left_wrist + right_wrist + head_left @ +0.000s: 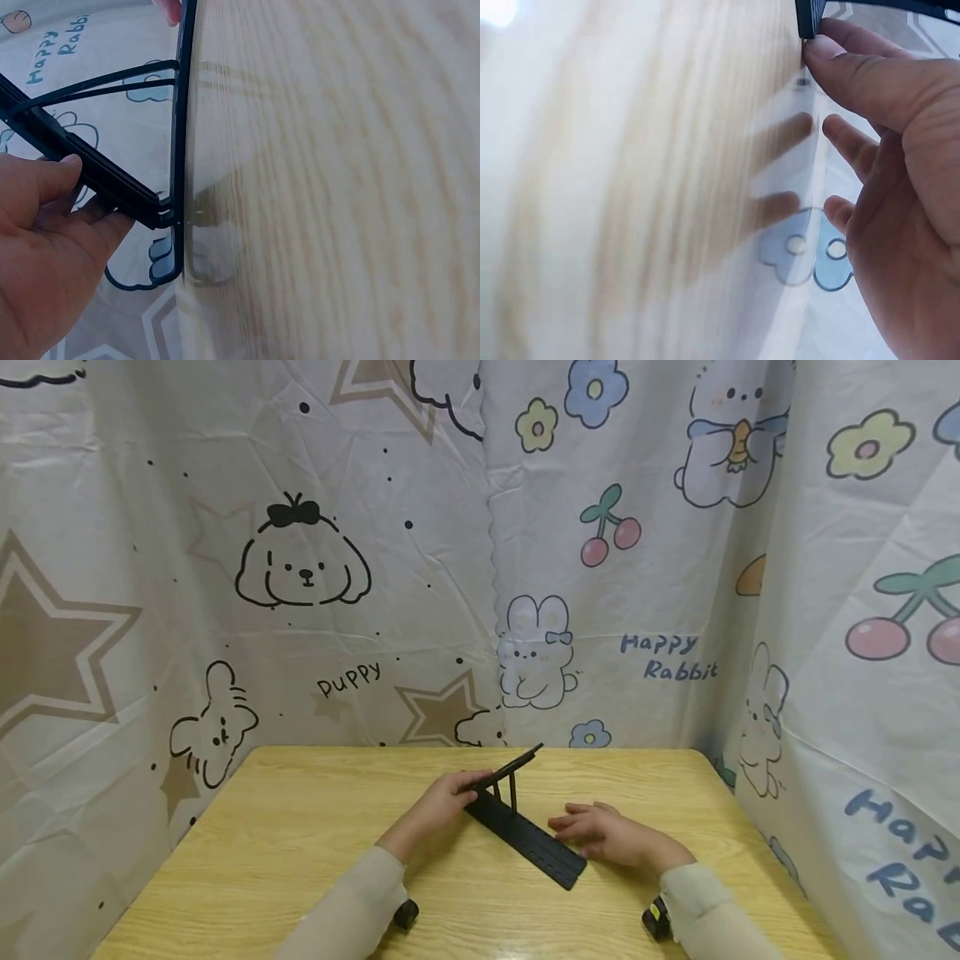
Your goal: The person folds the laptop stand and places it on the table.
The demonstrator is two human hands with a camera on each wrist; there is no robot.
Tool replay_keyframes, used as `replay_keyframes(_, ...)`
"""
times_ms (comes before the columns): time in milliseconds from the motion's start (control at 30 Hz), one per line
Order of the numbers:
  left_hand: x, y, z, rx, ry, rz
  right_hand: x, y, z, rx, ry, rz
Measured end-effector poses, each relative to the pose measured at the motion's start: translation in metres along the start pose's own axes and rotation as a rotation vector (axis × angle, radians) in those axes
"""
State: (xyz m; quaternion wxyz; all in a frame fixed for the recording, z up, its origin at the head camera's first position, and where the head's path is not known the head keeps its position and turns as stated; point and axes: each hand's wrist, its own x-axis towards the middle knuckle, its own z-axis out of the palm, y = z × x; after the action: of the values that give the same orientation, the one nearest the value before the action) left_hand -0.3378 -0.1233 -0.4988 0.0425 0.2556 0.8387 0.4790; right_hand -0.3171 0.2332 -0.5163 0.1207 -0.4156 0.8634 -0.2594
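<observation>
A black folding stand (525, 837) lies at an angle on the table, its flat base down. Its upper panel (517, 764) is tilted up and propped by two thin struts (513, 793). My left hand (442, 802) grips the upper panel near the hinged end, thumb on one face and fingers on the other, as the left wrist view shows. Beside the base's near right end is my right hand (611, 837), its fingers loosely spread. In the right wrist view the thumb (829, 47) is at the base's corner; whether it presses there is hard to tell.
The light wood-grain table (315, 827) reaches back to a printed curtain (420, 610), which also hangs along both sides. Dark wrist devices (657, 918) sit under both cuffs.
</observation>
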Motion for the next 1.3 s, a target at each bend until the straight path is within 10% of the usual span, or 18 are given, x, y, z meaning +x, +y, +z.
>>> replay_keyframes(633, 0.013, -0.012, -0.006, -0.210, -0.006, -0.035, 0.005, -0.018, 0.017, 0.092, 0.026, -0.012)
replay_keyframes(1300, 0.025, -0.011, 0.004, -0.194, 0.052, -0.040, 0.010, -0.033, 0.030, 0.104, 0.086, 0.056)
